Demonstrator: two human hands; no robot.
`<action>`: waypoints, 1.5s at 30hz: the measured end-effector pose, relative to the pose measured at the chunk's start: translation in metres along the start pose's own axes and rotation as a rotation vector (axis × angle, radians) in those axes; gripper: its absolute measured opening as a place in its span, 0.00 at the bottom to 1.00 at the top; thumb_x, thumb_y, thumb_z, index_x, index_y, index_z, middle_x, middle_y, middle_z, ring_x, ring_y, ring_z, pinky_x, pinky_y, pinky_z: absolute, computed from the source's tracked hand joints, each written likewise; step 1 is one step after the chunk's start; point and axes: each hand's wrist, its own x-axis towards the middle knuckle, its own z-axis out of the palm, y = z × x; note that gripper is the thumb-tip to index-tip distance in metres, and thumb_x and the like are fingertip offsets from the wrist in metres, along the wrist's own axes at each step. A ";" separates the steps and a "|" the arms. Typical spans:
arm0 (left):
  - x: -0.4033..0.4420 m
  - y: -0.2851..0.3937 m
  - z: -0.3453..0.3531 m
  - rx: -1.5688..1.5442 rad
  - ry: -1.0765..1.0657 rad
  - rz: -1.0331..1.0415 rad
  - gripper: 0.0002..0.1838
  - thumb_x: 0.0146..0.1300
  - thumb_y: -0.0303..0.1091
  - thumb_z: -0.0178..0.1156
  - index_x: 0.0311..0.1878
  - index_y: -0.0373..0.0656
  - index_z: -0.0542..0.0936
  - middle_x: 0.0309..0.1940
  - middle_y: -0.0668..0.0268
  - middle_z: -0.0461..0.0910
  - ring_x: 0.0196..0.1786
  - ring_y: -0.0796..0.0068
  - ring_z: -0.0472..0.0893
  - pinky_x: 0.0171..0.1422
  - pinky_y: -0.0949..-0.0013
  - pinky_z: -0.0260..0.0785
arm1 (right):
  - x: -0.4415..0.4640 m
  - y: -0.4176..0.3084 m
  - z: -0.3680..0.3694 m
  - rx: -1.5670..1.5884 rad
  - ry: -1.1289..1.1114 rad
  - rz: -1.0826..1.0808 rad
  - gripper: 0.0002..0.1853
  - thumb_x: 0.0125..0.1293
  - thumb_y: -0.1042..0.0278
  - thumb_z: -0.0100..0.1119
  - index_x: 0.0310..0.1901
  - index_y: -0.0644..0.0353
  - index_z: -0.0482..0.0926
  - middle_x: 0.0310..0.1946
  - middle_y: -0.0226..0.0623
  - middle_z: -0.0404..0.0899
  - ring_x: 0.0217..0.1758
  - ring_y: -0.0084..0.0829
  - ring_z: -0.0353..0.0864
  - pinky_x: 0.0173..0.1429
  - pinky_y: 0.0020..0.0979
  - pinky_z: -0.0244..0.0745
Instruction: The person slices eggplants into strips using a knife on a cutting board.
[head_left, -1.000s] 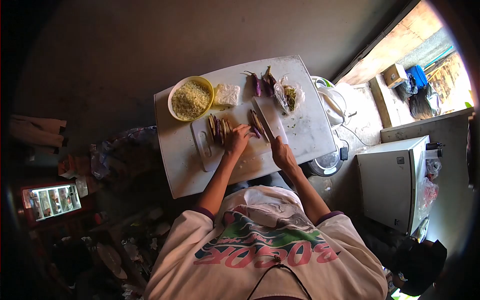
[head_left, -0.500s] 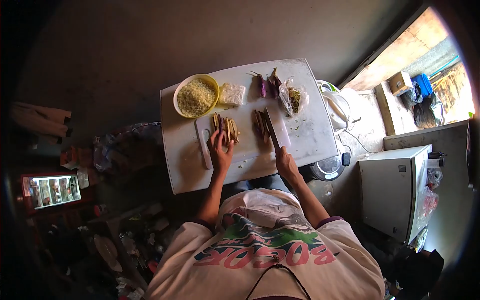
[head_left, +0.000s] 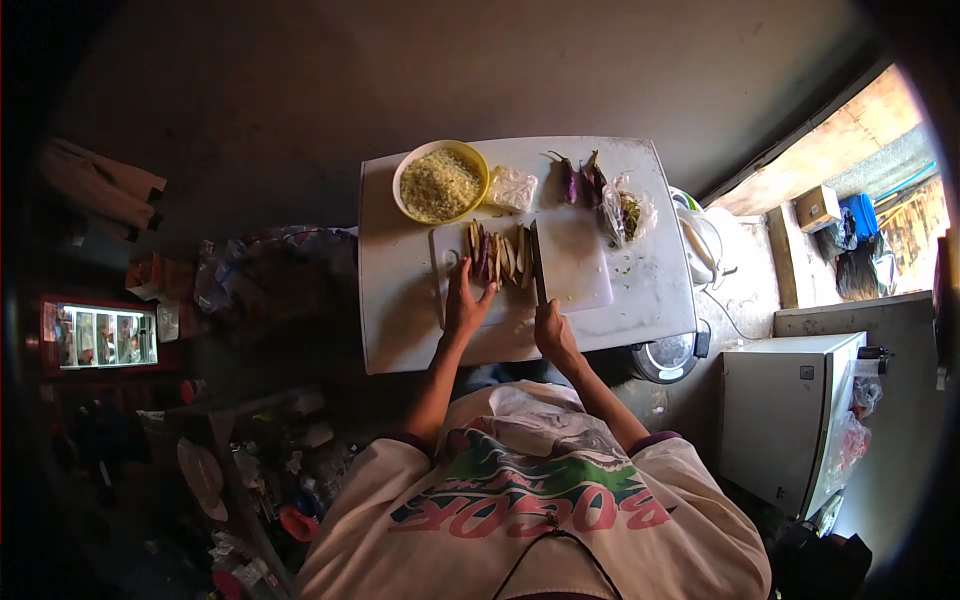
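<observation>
My right hand (head_left: pixel 554 332) is closed round the handle of a knife (head_left: pixel 539 264), whose blade stands upright along the right side of the cut eggplant pieces (head_left: pixel 508 258). These long pieces lie in one row on a white cutting board (head_left: pixel 580 262). At the row's left end is my left hand (head_left: pixel 467 298), its fingers apart and the fingertips at the lower edge of the pieces. Whole purple eggplants (head_left: pixel 569 183) lie beyond the board, beside a clear plastic bag (head_left: pixel 630 215) with green scraps.
A yellow bowl (head_left: pixel 441 181) of chopped pale food and a wrapped white block (head_left: pixel 513 188) stand at the back of the white table (head_left: pixel 400 345). A white refrigerator (head_left: pixel 770 415) is on the right. A rice cooker (head_left: pixel 665 357) sits below the table's right edge.
The knife and the eggplant pieces beside it have moved left, joining the other pieces in one row. My left hand has gone to the row's left end. The view has shifted.
</observation>
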 end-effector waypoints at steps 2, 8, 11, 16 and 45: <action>0.000 -0.005 -0.002 -0.001 -0.012 0.034 0.41 0.65 0.45 0.67 0.75 0.37 0.61 0.74 0.45 0.63 0.75 0.46 0.64 0.77 0.54 0.60 | 0.007 0.009 0.017 0.009 0.002 -0.017 0.12 0.73 0.66 0.47 0.46 0.66 0.61 0.31 0.72 0.78 0.39 0.74 0.78 0.43 0.65 0.71; -0.003 -0.024 0.001 -0.083 -0.035 0.047 0.41 0.66 0.46 0.67 0.75 0.38 0.61 0.72 0.44 0.66 0.73 0.46 0.67 0.75 0.54 0.63 | 0.016 0.006 0.047 -0.018 0.037 -0.037 0.13 0.76 0.61 0.45 0.43 0.63 0.59 0.23 0.62 0.78 0.22 0.60 0.81 0.22 0.53 0.76; -0.003 -0.018 -0.007 -0.089 -0.044 0.069 0.42 0.65 0.46 0.67 0.75 0.38 0.60 0.69 0.43 0.69 0.71 0.44 0.70 0.73 0.53 0.64 | 0.017 -0.001 0.056 -0.062 0.044 -0.047 0.13 0.76 0.60 0.46 0.43 0.62 0.59 0.22 0.59 0.79 0.19 0.56 0.81 0.20 0.51 0.76; -0.002 -0.028 -0.006 -0.131 -0.091 0.024 0.42 0.64 0.47 0.67 0.75 0.39 0.61 0.69 0.42 0.70 0.69 0.43 0.71 0.71 0.52 0.67 | 0.013 -0.031 0.045 0.004 -0.018 0.092 0.14 0.76 0.59 0.47 0.47 0.63 0.62 0.31 0.71 0.79 0.38 0.73 0.79 0.42 0.64 0.72; 0.047 0.072 0.042 -0.337 -0.050 -0.113 0.09 0.61 0.32 0.72 0.38 0.38 0.84 0.29 0.67 0.82 0.30 0.75 0.82 0.34 0.70 0.72 | 0.014 0.022 -0.080 0.054 0.017 0.160 0.18 0.79 0.55 0.49 0.43 0.67 0.70 0.22 0.59 0.77 0.26 0.53 0.83 0.31 0.49 0.72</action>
